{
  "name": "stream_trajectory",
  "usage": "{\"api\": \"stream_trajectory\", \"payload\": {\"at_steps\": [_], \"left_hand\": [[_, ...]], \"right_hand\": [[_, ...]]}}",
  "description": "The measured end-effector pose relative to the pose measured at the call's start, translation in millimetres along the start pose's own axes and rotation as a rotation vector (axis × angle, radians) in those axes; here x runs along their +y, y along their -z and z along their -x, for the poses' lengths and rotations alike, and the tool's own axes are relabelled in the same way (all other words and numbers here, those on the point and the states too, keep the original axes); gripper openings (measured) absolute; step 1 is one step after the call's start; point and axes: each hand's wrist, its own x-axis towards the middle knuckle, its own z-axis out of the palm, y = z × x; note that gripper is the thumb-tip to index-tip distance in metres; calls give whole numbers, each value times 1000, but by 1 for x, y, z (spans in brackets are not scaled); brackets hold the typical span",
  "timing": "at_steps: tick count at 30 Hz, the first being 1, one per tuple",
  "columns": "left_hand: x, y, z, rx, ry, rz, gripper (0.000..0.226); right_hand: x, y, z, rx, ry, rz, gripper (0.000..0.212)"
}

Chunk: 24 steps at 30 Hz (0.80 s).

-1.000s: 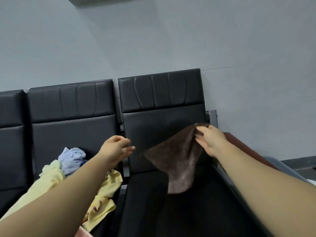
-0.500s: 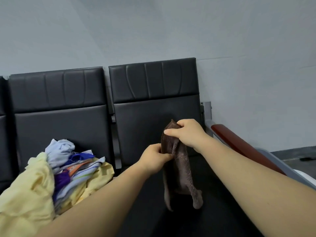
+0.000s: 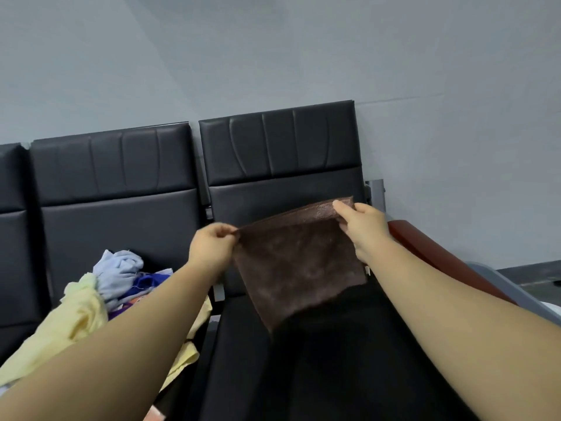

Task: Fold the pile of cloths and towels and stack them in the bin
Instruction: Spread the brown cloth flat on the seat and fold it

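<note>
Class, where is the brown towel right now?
In the head view, the brown towel is held centre-right between the left hand and the right hand, above the black end seat, right of the cloth pile.

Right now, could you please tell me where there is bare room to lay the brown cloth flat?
The black seat below the brown cloth is bare, bordered by its backrest behind and the red armrest on the right. Leftward it is crowded: the pile of cloths spills up to the gap between the seats.
</note>
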Motion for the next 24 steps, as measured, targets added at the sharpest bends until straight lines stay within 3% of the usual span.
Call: {"api": "stream_trajectory", "payload": {"at_steps": [3,6,10,15,17,21,24], "left_hand": [[16,12,14,54,-220,-82,11],[-3,17,32,-58,-286,-211,13],[-68,21,51,-289,-157,-468,13],[-123,21,82,-637,48,-681,15],[-137,21,91,-645,121,-630,13],[-165,20,92,-504,174,-455,11],[-183,19,84,-386,256,-120,10]], "right_hand": [[-1,10,7,-15,29,-174,20],[27,26,22,-34,-4,-157,14],[94,49,57,-89,-169,84,13],[140,66,92,-260,-509,561,20],[141,68,90,-318,-581,602,21],[147,64,79,-349,-605,460,19],[158,59,70,-336,-581,428,9]]}}
